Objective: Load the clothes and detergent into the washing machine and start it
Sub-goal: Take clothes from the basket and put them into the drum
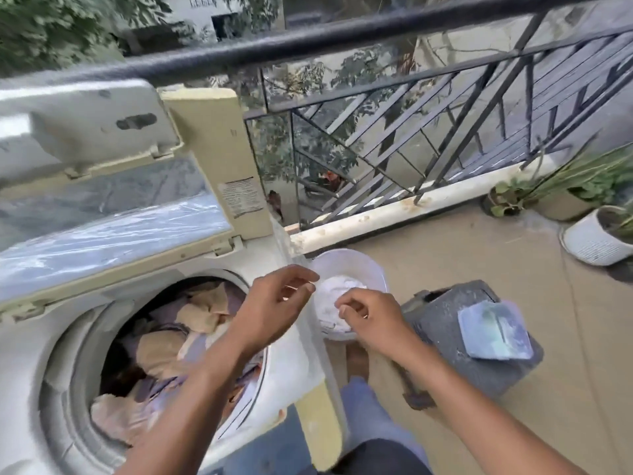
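The washing machine (41, 337) stands at the left with its lid (113, 214) raised. Its drum holds a heap of beige and lilac clothes (171, 341). Just past the machine's right edge is a white bowl (356, 265) of white detergent powder (334, 293), above the floor. My right hand (371, 318) curls over the bowl's near rim and grips it. My left hand (274, 303) reaches across the drum's edge, fingers loosely curved and apart, fingertips at the bowl's left rim.
A dark stone block (479, 337) with a pale packet (495, 330) on it sits on the floor at right. Potted plants (596, 234) stand further right. A black metal railing (411, 138) closes the balcony behind the machine. My leg (373, 416) is below the bowl.
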Motion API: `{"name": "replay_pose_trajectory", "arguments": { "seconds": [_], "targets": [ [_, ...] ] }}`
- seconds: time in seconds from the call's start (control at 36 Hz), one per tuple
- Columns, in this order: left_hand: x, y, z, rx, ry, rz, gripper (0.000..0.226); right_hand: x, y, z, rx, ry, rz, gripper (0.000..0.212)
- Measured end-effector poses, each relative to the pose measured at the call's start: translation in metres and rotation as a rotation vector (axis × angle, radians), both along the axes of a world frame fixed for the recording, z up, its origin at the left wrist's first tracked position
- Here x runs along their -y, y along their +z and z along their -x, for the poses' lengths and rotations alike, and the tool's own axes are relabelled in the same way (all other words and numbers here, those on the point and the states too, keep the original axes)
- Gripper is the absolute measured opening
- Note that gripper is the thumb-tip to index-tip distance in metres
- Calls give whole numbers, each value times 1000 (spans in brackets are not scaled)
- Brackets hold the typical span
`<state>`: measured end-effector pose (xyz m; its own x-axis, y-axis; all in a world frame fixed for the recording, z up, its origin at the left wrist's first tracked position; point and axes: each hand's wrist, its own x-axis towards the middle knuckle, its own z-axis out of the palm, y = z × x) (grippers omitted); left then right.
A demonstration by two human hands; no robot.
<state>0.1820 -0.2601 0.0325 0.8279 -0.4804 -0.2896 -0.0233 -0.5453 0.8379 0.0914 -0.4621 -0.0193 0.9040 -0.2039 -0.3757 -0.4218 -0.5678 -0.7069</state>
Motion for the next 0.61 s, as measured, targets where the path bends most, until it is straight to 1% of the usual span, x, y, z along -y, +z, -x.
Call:
{"name": "replay_pose_trajectory", "arguments": {
  "seconds": [0.11, 0.19, 0.31, 0.36, 0.44, 0.53, 0.56, 0.61],
  "targets": [
    [56, -23, -16, -65, -14, -40, 16, 49, -34, -17, -93, -42, 17, 14],
    [93, -52, -28, -109, -65, -120, 16, 82, -70, -35, -161, -72, 22, 15],
    [131, -105, -41, -127, -116, -319, 17, 117, -118, -60, -224, -60, 16, 28],
    [146, -135, -44, -156, -134, -420, 20, 128, -144, -71, -284, -51, 13, 27],
    [161, -185, -45, -279, -118, -520, 24, 140, -195, -84, -356, -33, 21, 26],
    [168, -243, -41, -393, -85, -574, 46, 147, -252, -89, -419, -9, 20, 22],
    [170, -260, -39, -439, -50, -578, 49, 149, -271, -90, -445, 24, 27, 22],
    [173, -288, -36, -583, 77, -555, 42, 152, -310, -90, -520, 115, 58, 22]
  ]
}}
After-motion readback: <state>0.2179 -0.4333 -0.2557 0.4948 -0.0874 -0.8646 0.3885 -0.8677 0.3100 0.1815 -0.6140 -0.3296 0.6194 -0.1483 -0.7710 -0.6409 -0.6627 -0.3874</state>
